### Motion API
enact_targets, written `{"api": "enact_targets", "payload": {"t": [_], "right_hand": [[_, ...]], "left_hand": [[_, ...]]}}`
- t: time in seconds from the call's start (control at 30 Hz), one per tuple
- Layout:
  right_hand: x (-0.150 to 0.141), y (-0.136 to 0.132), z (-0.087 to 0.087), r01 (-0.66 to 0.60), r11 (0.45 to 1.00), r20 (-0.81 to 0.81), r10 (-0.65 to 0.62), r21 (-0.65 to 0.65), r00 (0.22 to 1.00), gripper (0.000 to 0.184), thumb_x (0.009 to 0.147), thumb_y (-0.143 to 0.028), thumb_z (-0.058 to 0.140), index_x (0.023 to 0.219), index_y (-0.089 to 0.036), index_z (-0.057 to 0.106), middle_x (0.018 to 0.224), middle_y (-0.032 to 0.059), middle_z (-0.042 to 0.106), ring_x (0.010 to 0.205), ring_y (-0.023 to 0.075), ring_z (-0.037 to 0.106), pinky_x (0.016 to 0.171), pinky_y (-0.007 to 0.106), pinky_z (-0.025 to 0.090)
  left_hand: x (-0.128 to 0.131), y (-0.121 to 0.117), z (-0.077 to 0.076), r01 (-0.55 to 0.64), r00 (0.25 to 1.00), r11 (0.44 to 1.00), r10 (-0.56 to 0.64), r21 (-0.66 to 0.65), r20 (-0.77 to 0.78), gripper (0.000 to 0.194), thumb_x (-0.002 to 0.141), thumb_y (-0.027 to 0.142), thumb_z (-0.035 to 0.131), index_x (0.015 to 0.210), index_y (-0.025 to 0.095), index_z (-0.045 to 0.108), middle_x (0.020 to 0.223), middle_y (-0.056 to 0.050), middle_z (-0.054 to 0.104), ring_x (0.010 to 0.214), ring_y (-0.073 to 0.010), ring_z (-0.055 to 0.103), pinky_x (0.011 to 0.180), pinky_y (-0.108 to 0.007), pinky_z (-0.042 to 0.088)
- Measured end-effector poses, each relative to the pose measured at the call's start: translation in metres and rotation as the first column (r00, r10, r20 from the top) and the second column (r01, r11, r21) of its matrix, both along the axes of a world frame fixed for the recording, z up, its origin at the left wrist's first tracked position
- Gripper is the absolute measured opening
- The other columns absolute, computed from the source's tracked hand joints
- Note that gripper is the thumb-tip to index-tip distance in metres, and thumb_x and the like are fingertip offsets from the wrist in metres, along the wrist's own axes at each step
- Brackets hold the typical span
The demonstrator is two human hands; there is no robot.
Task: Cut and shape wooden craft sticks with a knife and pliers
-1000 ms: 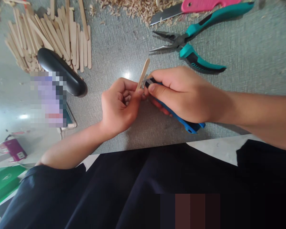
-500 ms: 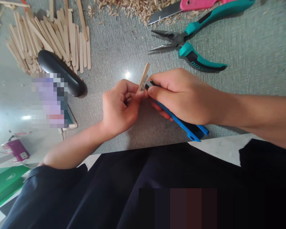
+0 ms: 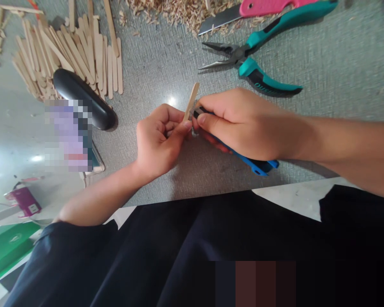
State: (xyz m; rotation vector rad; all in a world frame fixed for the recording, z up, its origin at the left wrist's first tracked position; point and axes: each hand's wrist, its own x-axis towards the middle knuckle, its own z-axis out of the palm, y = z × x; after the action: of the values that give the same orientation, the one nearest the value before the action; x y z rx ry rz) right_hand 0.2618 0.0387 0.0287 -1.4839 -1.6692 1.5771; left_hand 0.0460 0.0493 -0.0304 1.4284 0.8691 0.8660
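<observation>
Between the thumb and fingers of my left hand (image 3: 161, 138) is a wooden craft stick (image 3: 191, 100), pinched near its lower end and slanting up to the right. My right hand (image 3: 246, 123) is wrapped round a blue and black hand tool (image 3: 259, 167) with two blue handle ends showing below the palm. The tool's short head, black and metal, pokes out by my right thumb, close beside the stick. Whether the head touches the stick I cannot tell. Most of the tool is hidden by my fingers.
Long-nose pliers (image 3: 238, 54) with teal handles lie beyond my right hand, near a pink-handled blade (image 3: 220, 19) and wood shavings (image 3: 173, 13). At the left are piled craft sticks (image 3: 99, 59), a black case (image 3: 83, 98), a phone (image 3: 96, 160) and a purple plug block (image 3: 24, 200).
The tool's blue handle ends have come closer together and sit slightly higher. My right hand has shifted a little up and left. The stick stays in my left hand.
</observation>
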Motion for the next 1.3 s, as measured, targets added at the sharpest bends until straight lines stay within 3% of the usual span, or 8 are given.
{"api": "enact_targets", "payload": {"t": [0.17, 0.23, 0.4, 0.67, 0.9, 1.07, 1.17, 1.3], "right_hand": [[-0.001, 0.002, 0.002, 0.014, 0.952, -0.236, -0.090, -0.306, 0.968, 0.042, 0.113, -0.007, 0.052, 0.075, -0.023, 0.057, 0.057, -0.0032, 0.058, 0.044, 0.0120, 0.055, 0.041, 0.028, 0.037], [-0.001, 0.003, 0.000, 0.016, 0.929, -0.317, -0.143, -0.371, 0.937, 0.039, 0.114, -0.012, 0.056, 0.077, -0.023, 0.059, 0.059, -0.0035, 0.059, 0.043, 0.0121, 0.056, 0.039, 0.027, 0.039], [0.004, 0.004, -0.003, -0.042, 0.929, -0.449, -0.138, -0.368, 0.883, 0.034, 0.116, -0.021, 0.064, 0.082, -0.021, 0.064, 0.063, -0.0024, 0.060, 0.045, 0.0112, 0.055, 0.040, 0.025, 0.041], [0.009, 0.005, -0.009, -0.076, 0.945, -0.491, -0.096, -0.319, 0.866, 0.027, 0.116, -0.021, 0.060, 0.090, -0.020, 0.069, 0.067, -0.0023, 0.065, 0.049, 0.0118, 0.058, 0.043, 0.026, 0.043], [0.001, -0.002, -0.011, 0.041, 0.992, -0.292, -0.073, -0.117, 0.954, 0.033, 0.114, -0.013, 0.058, 0.082, -0.023, 0.060, 0.065, -0.0038, 0.063, 0.051, 0.0100, 0.055, 0.044, 0.027, 0.037], [0.001, -0.005, -0.010, 0.022, 1.000, -0.115, -0.020, 0.016, 0.993, 0.036, 0.115, -0.015, 0.058, 0.080, -0.025, 0.055, 0.064, -0.0021, 0.061, 0.058, 0.0137, 0.053, 0.054, 0.033, 0.035], [0.001, -0.005, -0.008, 0.017, 0.995, -0.012, -0.016, 0.096, 1.000, 0.039, 0.112, -0.012, 0.057, 0.076, -0.025, 0.050, 0.068, -0.0005, 0.058, 0.065, 0.0157, 0.050, 0.061, 0.035, 0.034], [0.000, -0.005, -0.004, 0.004, 0.994, 0.043, -0.009, 0.105, 0.999, 0.041, 0.110, -0.010, 0.058, 0.074, -0.026, 0.045, 0.070, -0.0002, 0.055, 0.067, 0.0163, 0.047, 0.063, 0.036, 0.033]], "left_hand": [[0.002, 0.000, -0.001, -0.016, 0.998, 1.000, 0.016, -0.003, 0.060, 0.032, 0.109, 0.047, 0.088, 0.093, 0.023, 0.075, 0.072, 0.003, 0.077, 0.048, -0.0043, 0.055, 0.040, -0.020, 0.036], [0.004, 0.000, 0.001, -0.009, 0.994, 1.000, 0.009, -0.004, 0.109, 0.030, 0.108, 0.045, 0.089, 0.092, 0.023, 0.076, 0.072, 0.004, 0.077, 0.045, -0.0034, 0.053, 0.039, -0.019, 0.035], [0.006, 0.001, 0.007, -0.018, 0.985, 0.998, 0.027, -0.052, 0.171, 0.027, 0.106, 0.042, 0.092, 0.091, 0.022, 0.080, 0.071, 0.003, 0.077, 0.043, -0.0027, 0.053, 0.038, -0.017, 0.036], [0.009, 0.000, 0.016, -0.057, 0.982, 0.993, 0.075, -0.105, 0.175, 0.032, 0.103, 0.045, 0.094, 0.087, 0.022, 0.079, 0.073, 0.004, 0.080, 0.043, -0.0039, 0.059, 0.038, -0.016, 0.045], [0.009, -0.004, 0.012, -0.102, 0.984, 0.991, 0.114, -0.091, 0.138, 0.034, 0.103, 0.051, 0.094, 0.092, 0.023, 0.077, 0.076, 0.003, 0.082, 0.047, -0.0066, 0.067, 0.040, -0.018, 0.050], [0.007, -0.007, 0.006, -0.118, 0.991, 0.988, 0.124, -0.102, 0.057, 0.035, 0.104, 0.054, 0.091, 0.094, 0.024, 0.076, 0.083, -0.001, 0.086, 0.067, -0.0132, 0.082, 0.058, -0.023, 0.067], [0.006, -0.008, 0.003, -0.102, 0.994, 0.992, 0.105, -0.076, 0.042, 0.033, 0.105, 0.053, 0.090, 0.097, 0.025, 0.076, 0.084, -0.001, 0.086, 0.070, -0.0154, 0.084, 0.059, -0.026, 0.067], [0.004, -0.008, 0.003, -0.073, 0.996, 0.997, 0.074, -0.024, 0.041, 0.027, 0.109, 0.047, 0.087, 0.098, 0.024, 0.077, 0.084, -0.001, 0.086, 0.073, -0.0159, 0.086, 0.061, -0.026, 0.067]]}}
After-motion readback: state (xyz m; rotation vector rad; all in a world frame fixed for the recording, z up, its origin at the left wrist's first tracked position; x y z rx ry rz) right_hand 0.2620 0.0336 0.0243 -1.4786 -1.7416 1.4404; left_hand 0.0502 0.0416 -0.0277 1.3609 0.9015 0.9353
